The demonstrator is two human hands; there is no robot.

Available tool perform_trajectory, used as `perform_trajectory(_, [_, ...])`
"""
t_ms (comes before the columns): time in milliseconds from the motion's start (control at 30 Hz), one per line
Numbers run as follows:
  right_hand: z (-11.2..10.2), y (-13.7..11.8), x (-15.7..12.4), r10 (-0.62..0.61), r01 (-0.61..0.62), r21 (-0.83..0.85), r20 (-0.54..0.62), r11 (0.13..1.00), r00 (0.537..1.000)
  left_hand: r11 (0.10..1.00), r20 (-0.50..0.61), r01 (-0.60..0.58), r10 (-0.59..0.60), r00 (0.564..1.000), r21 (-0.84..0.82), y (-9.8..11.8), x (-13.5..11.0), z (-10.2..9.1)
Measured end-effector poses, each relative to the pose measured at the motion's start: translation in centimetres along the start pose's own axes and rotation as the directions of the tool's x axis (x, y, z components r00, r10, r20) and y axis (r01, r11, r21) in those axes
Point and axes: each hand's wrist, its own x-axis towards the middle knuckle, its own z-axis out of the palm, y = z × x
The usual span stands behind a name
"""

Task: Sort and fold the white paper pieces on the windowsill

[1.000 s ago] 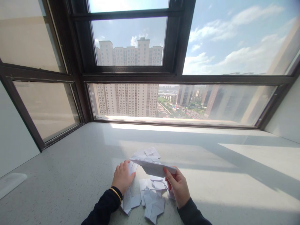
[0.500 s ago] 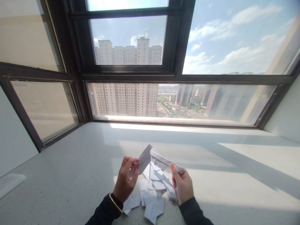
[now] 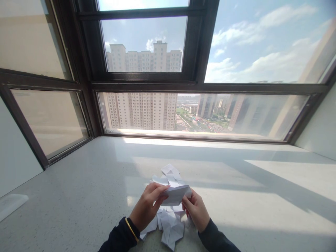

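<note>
Between my two hands is a folded white sheet of paper [image 3: 175, 196], held above a pile of folded paper pieces [image 3: 172, 225]. My left hand [image 3: 149, 204] pinches its left end between thumb and fingers. At the right end, my right hand [image 3: 194, 208] is closed on the paper's edge, with the fingertips partly behind it. The pile lies on the pale speckled sill below, showing both beyond and in front of the held sheet. Its middle is hidden by the sheet and my hands.
The wide sill [image 3: 78, 199] runs up to a dark window frame [image 3: 196, 137]. A flat white object [image 3: 12, 205] lies at the far left edge. White walls stand at both sides. Sunlight and shadow bands cross the sill's right part.
Half a second ago the paper was bent in a peak with my hands wide apart. Now my hands are closer together, and the paper is a shorter, flatter strip held lower.
</note>
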Motion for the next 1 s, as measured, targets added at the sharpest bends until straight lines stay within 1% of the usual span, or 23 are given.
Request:
perform_trajectory(67, [-0.1, -0.2, 0.1, -0.042, 0.042, -0.012, 0.02, 0.999, 0.999, 0.992, 0.022, -0.015, 0.012, 1.0, 0.127, -0.1, 0.0, 0.0])
perform_trajectory(133, [-0.2, -0.2, 0.1, -0.057, 0.058, -0.023, 0.036, 0.998, 0.998, 0.978, 0.025, -0.013, 0.008, 1.0, 0.208, -0.1, -0.1, 0.0])
perform_trajectory(300, [-0.4, 0.1, 0.2, -0.07, 0.072, -0.016, 0.078, 0.997, 0.994, 0.963, 0.03, -0.012, 0.004, 1.0, 0.269, 0.1, 0.0, -0.4])
perform_trajectory(367, [-0.5, 0.2, 0.1, -0.076, 0.077, -0.013, 0.101, 0.997, 0.992, 0.966, 0.06, -0.008, -0.008, 0.998, 0.26, 0.1, 0.1, -0.6])
perform_trajectory(500, [-0.4, 0.0, 0.0, -0.083, 0.085, -0.013, 0.112, 0.996, 0.99, 0.983, 0.17, 0.029, -0.06, 0.984, 0.182, 0.1, 0.3, -0.6])
perform_trajectory(567, [-0.4, -0.1, 0.0, -0.085, 0.086, -0.007, 0.103, 0.996, 0.991, 0.987, 0.195, 0.061, -0.089, 0.977, 0.146, 0.1, 0.3, -0.5])
perform_trajectory(700, [-0.3, -0.2, 0.0, -0.067, 0.066, 0.015, 0.07, 0.998, 0.995, 0.991, 0.165, 0.133, -0.132, 0.977, 0.01, 0.2, 0.2, -0.2])
perform_trajectory(767, [-0.3, -0.3, 0.1, -0.044, 0.043, 0.026, 0.046, 0.999, 0.998, 0.977, 0.129, 0.198, -0.187, 0.974, -0.08, 0.3, 0.2, -0.1])
perform_trajectory(833, [-0.2, -0.5, 0.0, -0.02, 0.019, 0.03, 0.033, 0.999, 0.999, 0.946, 0.111, 0.273, -0.257, 0.96, -0.176, 0.3, 0.3, 0.1])
perform_trajectory(900, [-0.1, -0.6, 0.0, 0.0, 0.0, 0.01, 0.056, 1.0, 0.998, 0.907, 0.114, 0.327, -0.307, 0.945, -0.264, 0.5, 0.3, 0.3])
perform_trajectory(1000, [0.1, -0.8, -0.1, 0.01, -0.005, -0.048, 0.11, 0.999, 0.994, 0.871, 0.15, 0.351, -0.319, 0.936, -0.343, 0.9, 0.3, 0.6])
